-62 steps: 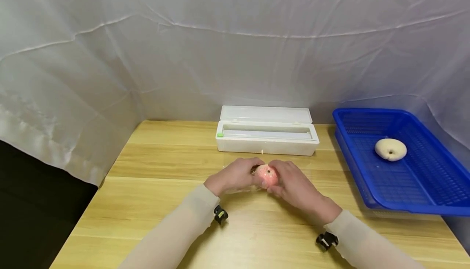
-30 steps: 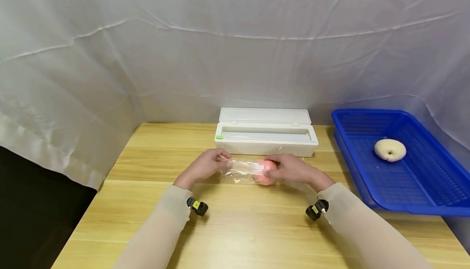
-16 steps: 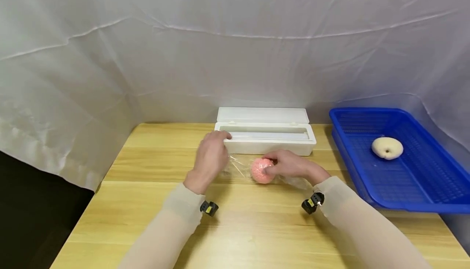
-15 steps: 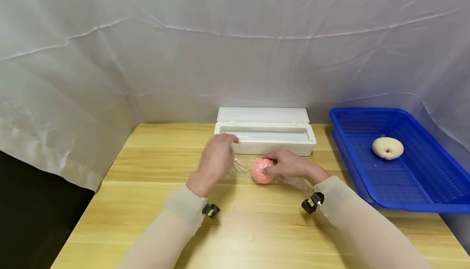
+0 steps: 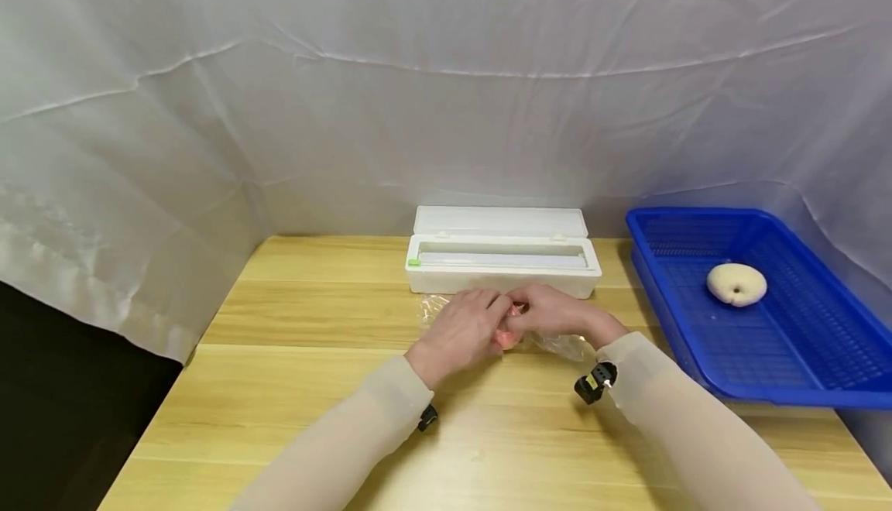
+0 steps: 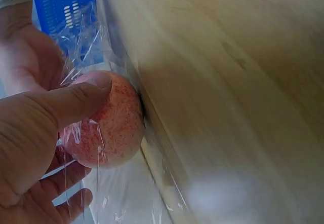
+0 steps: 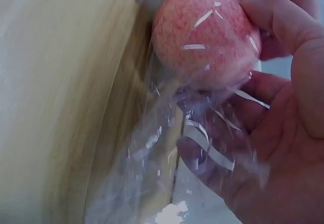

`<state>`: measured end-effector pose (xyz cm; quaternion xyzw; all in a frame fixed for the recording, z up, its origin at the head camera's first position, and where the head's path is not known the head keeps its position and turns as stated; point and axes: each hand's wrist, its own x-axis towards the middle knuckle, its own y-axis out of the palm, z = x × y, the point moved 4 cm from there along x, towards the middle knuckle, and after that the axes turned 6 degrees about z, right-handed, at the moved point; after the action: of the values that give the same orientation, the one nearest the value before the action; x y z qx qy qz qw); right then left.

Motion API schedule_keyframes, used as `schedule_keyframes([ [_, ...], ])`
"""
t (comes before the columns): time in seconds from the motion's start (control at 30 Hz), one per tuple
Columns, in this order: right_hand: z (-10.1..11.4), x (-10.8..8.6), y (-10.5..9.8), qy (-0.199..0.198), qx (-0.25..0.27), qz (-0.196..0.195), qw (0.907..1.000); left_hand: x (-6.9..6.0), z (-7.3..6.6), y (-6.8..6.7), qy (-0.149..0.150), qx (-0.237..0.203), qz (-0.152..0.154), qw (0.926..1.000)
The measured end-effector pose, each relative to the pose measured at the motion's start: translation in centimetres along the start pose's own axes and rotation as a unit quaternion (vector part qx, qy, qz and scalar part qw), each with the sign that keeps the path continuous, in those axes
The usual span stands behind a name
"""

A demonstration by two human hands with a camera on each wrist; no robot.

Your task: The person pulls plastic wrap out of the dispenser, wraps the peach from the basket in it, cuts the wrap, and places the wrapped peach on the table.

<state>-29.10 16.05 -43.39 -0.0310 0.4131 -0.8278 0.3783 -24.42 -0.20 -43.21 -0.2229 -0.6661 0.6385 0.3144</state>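
Note:
A pinkish-red, peach-like fruit (image 5: 507, 337) is between both hands near the middle of the table, mostly covered in the head view. My left hand (image 5: 463, 330) holds it from the left, its thumb pressed on the speckled fruit (image 6: 114, 125) in the left wrist view. From the right, my right hand (image 5: 554, 313) grips the fruit (image 7: 202, 36), fingers curled behind it. Clear plastic film (image 7: 152, 148) lies over the fruit and trails off crumpled; in the head view some film (image 5: 560, 345) sticks out below my right hand and some at the left.
Behind the hands stands a white box (image 5: 502, 280) with its lid raised, a roll inside and a green piece at its left end. At the right, a blue basket (image 5: 669, 325) holds a pale, flattened fruit (image 5: 736, 285). Grey cloth (image 5: 432, 124) hangs behind the wooden table (image 5: 300, 387).
My left hand has come from the film's left side, by the box, down and right onto the fruit. My right hand has stayed at the fruit.

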Motion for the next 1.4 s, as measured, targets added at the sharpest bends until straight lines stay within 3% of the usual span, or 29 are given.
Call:
schedule_keyframes([
  [0.17, -1.5, -2.1, -0.4, 0.018, 0.002, -0.038, 0.9991, 0.4, -0.2, 0.0, 0.012, -0.026, -0.025, 0.9993],
  [0.5, -4.5, -7.2, -1.3, 0.051, 0.076, -0.123, 0.9882, 0.9, 0.1, 0.1, -0.017, -0.063, 0.020, 0.9976],
  [0.6, -5.6, -8.3, -1.9, 0.078, 0.094, -0.189, 0.9744, 0.9, 0.3, 0.1, -0.018, -0.080, 0.023, 0.9963],
  [0.73, -6.6, -9.0, -2.3, 0.137, 0.094, -0.271, 0.9482, 0.8, 0.5, 0.3, -0.021, -0.103, 0.024, 0.9941],
  [0.83, -6.5, -9.2, -2.2, 0.177, 0.044, -0.313, 0.9323, 0.8, 0.5, 0.6, -0.025, -0.116, 0.025, 0.9926],
  [0.93, -5.2, -9.3, -1.8, 0.188, -0.046, -0.360, 0.9128, 0.7, 0.3, 0.7, -0.025, -0.126, 0.021, 0.9915],
  [1.0, -3.7, -9.1, -1.3, 0.149, -0.111, -0.395, 0.8997, 0.7, 0.1, 0.7, -0.021, -0.125, 0.016, 0.9918],
  [1.07, -1.9, -8.5, -0.5, 0.076, -0.168, -0.413, 0.8921, 0.8, 0.0, 0.7, -0.019, -0.121, 0.010, 0.9924],
  [1.13, -0.3, -7.6, 0.7, -0.011, -0.218, -0.403, 0.8886, 0.9, -0.1, 0.6, -0.018, -0.114, 0.006, 0.9933],
  [1.2, 0.8, -6.7, 2.1, -0.073, -0.258, -0.367, 0.8910, 1.0, 0.0, 0.4, -0.019, -0.108, 0.007, 0.9940],
  [1.27, 1.3, -5.6, 3.3, -0.097, -0.283, -0.324, 0.8974, 1.0, 0.4, 0.3, -0.028, -0.102, 0.014, 0.9943],
  [1.4, 1.0, -4.3, 4.5, -0.078, -0.297, -0.283, 0.9088, 1.1, 1.2, 0.3, -0.052, -0.123, 0.034, 0.9904],
])
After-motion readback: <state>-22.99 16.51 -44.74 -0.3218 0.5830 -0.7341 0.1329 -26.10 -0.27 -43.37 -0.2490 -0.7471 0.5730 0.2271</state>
